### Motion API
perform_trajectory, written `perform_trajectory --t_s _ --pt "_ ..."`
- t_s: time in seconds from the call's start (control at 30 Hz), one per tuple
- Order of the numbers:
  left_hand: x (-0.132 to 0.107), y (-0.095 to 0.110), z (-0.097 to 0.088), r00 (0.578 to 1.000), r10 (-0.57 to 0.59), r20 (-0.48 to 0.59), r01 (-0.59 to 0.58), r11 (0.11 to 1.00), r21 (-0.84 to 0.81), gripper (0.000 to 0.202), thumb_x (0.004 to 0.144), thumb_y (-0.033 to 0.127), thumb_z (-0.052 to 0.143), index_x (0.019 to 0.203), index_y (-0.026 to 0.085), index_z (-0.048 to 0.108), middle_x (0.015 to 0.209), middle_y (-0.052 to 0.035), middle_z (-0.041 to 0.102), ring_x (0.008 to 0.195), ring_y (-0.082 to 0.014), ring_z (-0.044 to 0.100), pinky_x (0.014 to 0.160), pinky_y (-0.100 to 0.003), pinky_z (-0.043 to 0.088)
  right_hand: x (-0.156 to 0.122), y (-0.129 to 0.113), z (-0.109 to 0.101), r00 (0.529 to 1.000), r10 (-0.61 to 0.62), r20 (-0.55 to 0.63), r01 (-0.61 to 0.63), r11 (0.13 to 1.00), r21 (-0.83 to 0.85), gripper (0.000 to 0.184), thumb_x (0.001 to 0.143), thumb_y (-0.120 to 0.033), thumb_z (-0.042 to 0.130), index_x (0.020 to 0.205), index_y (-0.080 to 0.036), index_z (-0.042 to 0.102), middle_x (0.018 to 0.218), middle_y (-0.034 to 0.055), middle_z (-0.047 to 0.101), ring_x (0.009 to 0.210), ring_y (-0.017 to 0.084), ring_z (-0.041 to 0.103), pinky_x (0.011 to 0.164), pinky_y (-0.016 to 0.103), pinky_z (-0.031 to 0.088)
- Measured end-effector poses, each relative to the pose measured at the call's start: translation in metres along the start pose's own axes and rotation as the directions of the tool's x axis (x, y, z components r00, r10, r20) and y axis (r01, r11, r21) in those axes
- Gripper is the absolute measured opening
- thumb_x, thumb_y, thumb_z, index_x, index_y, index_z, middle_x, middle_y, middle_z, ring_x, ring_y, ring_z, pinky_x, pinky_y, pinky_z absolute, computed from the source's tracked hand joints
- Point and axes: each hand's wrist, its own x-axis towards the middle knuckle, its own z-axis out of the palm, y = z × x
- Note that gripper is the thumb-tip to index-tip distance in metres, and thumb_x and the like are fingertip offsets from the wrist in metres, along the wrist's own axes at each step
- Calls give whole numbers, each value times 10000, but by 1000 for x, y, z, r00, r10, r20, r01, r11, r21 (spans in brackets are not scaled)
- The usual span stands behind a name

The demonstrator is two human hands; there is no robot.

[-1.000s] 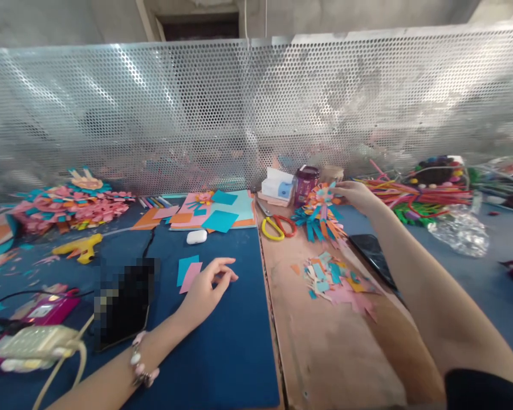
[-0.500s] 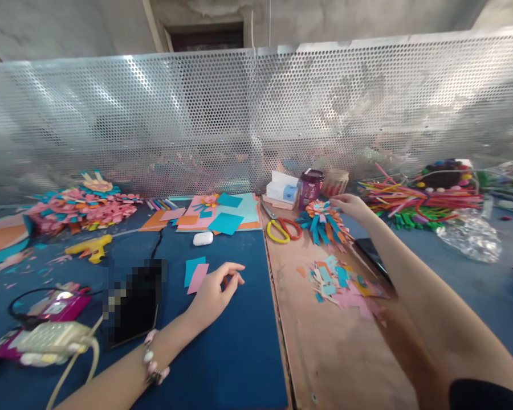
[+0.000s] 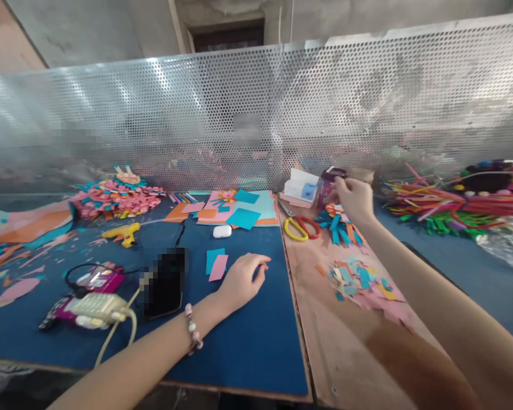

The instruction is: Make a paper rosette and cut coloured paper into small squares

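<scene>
My left hand (image 3: 245, 279) hovers or rests over the blue tabletop, fingers loosely curved and thumb apart, holding nothing. Close by its wrist side lie a small pink paper piece (image 3: 218, 267) and a blue one (image 3: 214, 258). My right hand (image 3: 355, 199) is raised in front of the purple lidded cup (image 3: 326, 192), its fingers brought together; whatever they hold, if anything, is too blurred to make out. Just below it sits a blue and orange fringed paper flower (image 3: 336, 225). Scissors with yellow and red handles (image 3: 296, 229) lie left of the flower.
Paper scraps (image 3: 361, 279) cover part of the brown board. A yellow glue gun (image 3: 123, 232), a phone (image 3: 165, 285) and a power strip (image 3: 94, 310) with cables lie left. Paper flowers (image 3: 115, 199) are heaped behind. Pipe cleaners (image 3: 436, 202) lie right; a perforated metal panel (image 3: 222, 125) stands behind.
My right hand has lifted from beside the paper flower up toward the purple cup. The view has shifted left, and my left hand keeps about the same place on the table.
</scene>
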Motion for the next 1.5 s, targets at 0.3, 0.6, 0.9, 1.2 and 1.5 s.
perform_trajectory --t_s 0.3,0.6,0.9,1.2,1.5 --pt "44 -15 18 878 410 246 -474 814 336 332 918 199 339 1121 117 588 980 -137 641 965 -242 565 817 -396 415 -60 -28 168 627 -494 602 704 690 -168 491 756 -399 669 1184 -167 603 1231 129 602 1182 317 462 956 441 346" --pt "55 -50 7 987 128 -98 -77 907 414 271 872 138 388 1015 144 619 924 -97 662 909 -226 576 831 -378 419 -58 -11 193 680 -497 540 701 657 -279 250 880 -180 464 1044 -131 646 923 129 680 958 253 565 870 343 377" --pt "53 -41 -24 971 59 -230 53 891 452 302 904 195 374 1076 179 622 855 -70 694 765 -184 621 759 -306 419 -59 -1 182 851 -495 174 523 772 -361 391 948 -195 277 1192 -76 558 1024 172 631 981 276 532 897 381 385" --pt "51 -63 -85 870 -200 -450 437 736 517 323 915 282 366 1134 203 590 774 -65 693 696 -190 633 622 -252 372 -62 -4 178 868 -486 104 491 808 -325 412 941 -158 287 1286 -84 499 1169 169 593 1086 254 499 979 365 332" --pt "52 -56 -87 914 -357 -194 398 693 601 226 872 310 429 919 180 608 753 -109 677 718 -257 649 615 -308 424 -59 -2 183 859 -512 -20 476 812 -339 380 935 -187 320 1237 -117 539 1089 151 633 1045 265 530 936 401 364"
